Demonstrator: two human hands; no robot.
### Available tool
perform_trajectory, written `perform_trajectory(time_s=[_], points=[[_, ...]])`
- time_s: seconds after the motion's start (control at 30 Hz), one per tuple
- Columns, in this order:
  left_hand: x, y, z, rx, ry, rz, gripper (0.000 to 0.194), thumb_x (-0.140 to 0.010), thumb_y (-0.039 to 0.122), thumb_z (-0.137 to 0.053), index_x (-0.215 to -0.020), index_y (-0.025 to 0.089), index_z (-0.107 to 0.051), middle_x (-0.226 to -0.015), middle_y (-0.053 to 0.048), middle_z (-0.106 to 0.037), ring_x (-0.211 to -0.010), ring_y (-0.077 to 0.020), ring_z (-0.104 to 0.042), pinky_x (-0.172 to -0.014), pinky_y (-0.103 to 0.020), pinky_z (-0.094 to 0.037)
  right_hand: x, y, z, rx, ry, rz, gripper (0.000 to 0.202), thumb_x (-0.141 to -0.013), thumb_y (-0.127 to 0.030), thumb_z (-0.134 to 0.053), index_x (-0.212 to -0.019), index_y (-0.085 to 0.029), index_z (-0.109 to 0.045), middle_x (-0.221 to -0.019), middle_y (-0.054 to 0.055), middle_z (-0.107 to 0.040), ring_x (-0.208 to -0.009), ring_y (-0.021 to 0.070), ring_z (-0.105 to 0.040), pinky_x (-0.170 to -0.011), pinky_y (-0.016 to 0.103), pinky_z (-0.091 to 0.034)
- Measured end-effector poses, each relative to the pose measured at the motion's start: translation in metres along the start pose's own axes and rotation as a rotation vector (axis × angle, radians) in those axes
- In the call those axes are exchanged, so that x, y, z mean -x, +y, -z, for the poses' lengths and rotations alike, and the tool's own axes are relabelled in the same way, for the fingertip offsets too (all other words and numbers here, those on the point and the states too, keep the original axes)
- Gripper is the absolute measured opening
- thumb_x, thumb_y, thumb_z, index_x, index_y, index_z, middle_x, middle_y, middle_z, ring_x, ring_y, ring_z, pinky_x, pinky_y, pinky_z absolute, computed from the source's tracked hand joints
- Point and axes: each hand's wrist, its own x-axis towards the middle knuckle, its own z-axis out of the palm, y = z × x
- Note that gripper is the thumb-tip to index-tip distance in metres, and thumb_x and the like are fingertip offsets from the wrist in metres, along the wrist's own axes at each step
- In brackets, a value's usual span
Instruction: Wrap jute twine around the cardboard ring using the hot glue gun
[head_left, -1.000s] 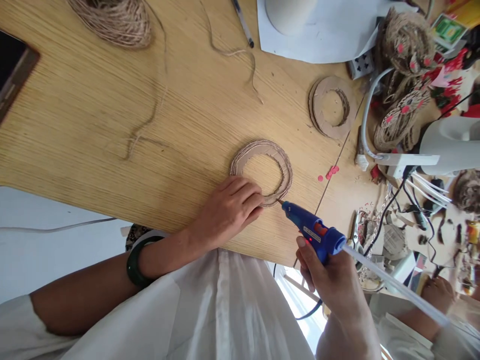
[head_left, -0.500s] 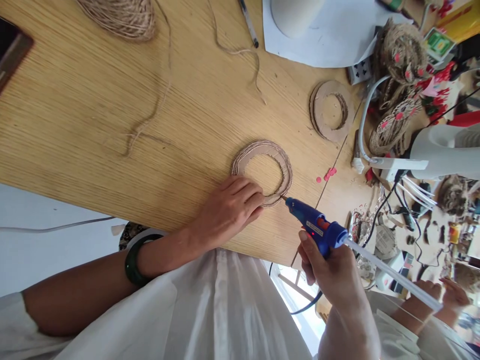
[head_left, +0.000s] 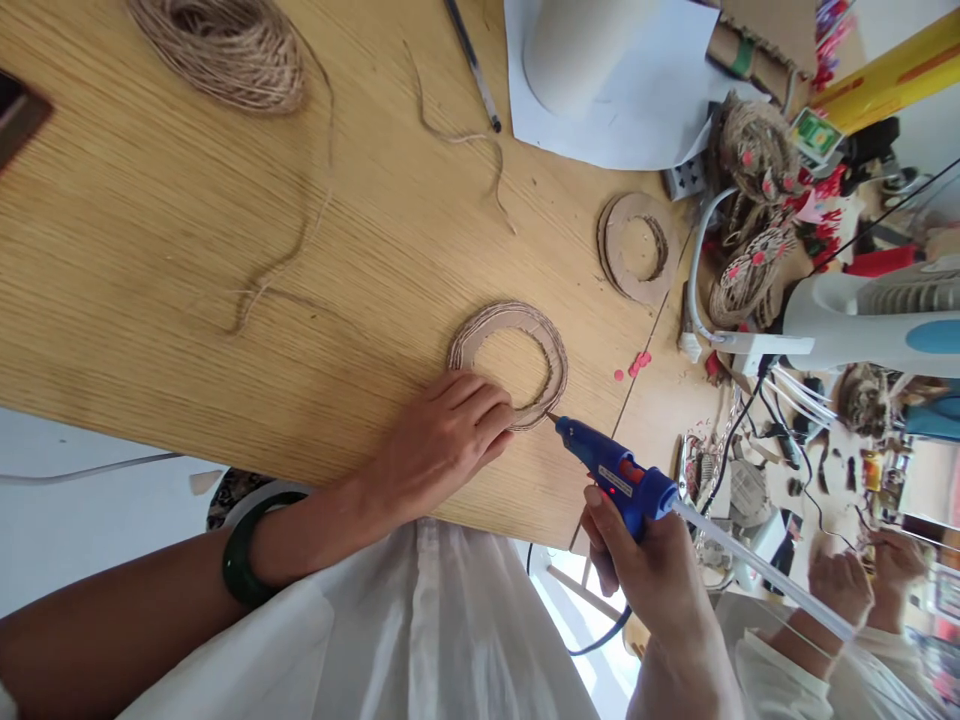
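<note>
A cardboard ring (head_left: 555,365) edged with rows of brown twine lies flat on the wooden table near its front edge. My left hand (head_left: 450,445) is closed on the ring's near left side, its fingertips partly hidden. In my right hand (head_left: 649,560) is a blue glue gun (head_left: 607,465), gripped by the handle, with a small red light showing. The gun's nozzle meets the ring's near right rim, just right of my left fingers. A long clear glue stick (head_left: 765,565) sticks out of the gun's back end.
A ball of twine (head_left: 225,50) with a loose strand lies at the far left. Plain cardboard rings (head_left: 611,240) and red dots (head_left: 637,365) are to the right. Behind them stand a white fan (head_left: 862,310), cords and twine pieces. A co-worker's hands (head_left: 847,590) show at the right.
The whole view has shifted, so things sit slightly lower and further left. The nozzle stays at the ring's rim, seemingly a little further round its near side. Both hands keep their hold.
</note>
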Motion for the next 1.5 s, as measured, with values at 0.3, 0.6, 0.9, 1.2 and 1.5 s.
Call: perform_trajectory(time_s=[0.3,0.6,0.9,1.2,1.5], points=[[-0.001,-0.001,-0.001,-0.038,0.0,-0.025,0.01,-0.099,0.013,-0.056,-0.103,0.017,-0.065,-0.1,-0.005,-0.067,-0.094,-0.0212,-0.057,-0.088,-0.039,-0.049,-0.008,0.009,0.002,-0.113,-0.052,-0.073,0.044,-0.095,-0.055,-0.061,-0.071,-0.021,-0.05,-0.049,-0.006,-0.046,-0.033,0.0076,-0.044,-0.033,0.021,-0.034],[0.001,-0.001,-0.002,-0.013,-0.022,-0.025,0.011,-0.098,0.014,-0.059,-0.106,0.018,-0.065,-0.104,-0.005,-0.066,-0.098,-0.0209,-0.057,-0.093,-0.039,-0.049,-0.01,0.012,0.0,-0.144,-0.058,-0.109,0.038,-0.093,-0.056,-0.063,-0.084,-0.02,-0.056,-0.054,-0.007,-0.048,-0.034,0.008,-0.045,-0.03,0.022,-0.04],[-0.001,-0.001,-0.001,-0.018,-0.024,-0.03,0.013,-0.097,0.012,-0.058,-0.104,0.018,-0.067,-0.102,-0.005,-0.067,-0.095,-0.0203,-0.058,-0.091,-0.039,-0.05,-0.006,0.008,0.0,-0.138,-0.036,-0.076,0.038,-0.094,-0.056,-0.062,-0.086,-0.02,-0.055,-0.055,-0.008,-0.047,-0.034,0.0067,-0.044,-0.032,0.02,-0.039],[0.001,-0.001,-0.002,-0.012,0.002,-0.03,0.015,-0.1,0.014,-0.056,-0.11,0.018,-0.066,-0.103,-0.005,-0.067,-0.097,-0.0209,-0.059,-0.092,-0.04,-0.051,-0.007,0.011,-0.005,-0.154,-0.037,-0.064,0.038,-0.093,-0.056,-0.062,-0.084,-0.02,-0.056,-0.053,-0.008,-0.045,-0.031,0.0071,-0.043,-0.029,0.02,-0.039],[0.0,-0.001,-0.004,-0.012,0.018,-0.034,0.013,-0.099,0.016,-0.057,-0.109,0.017,-0.067,-0.103,-0.006,-0.068,-0.097,-0.022,-0.059,-0.091,-0.04,-0.05,-0.011,0.009,-0.006,-0.234,-0.036,-0.054,0.041,-0.093,-0.056,-0.065,-0.08,-0.02,-0.051,-0.055,-0.009,-0.044,-0.033,0.0057,-0.044,-0.029,0.017,-0.038]])
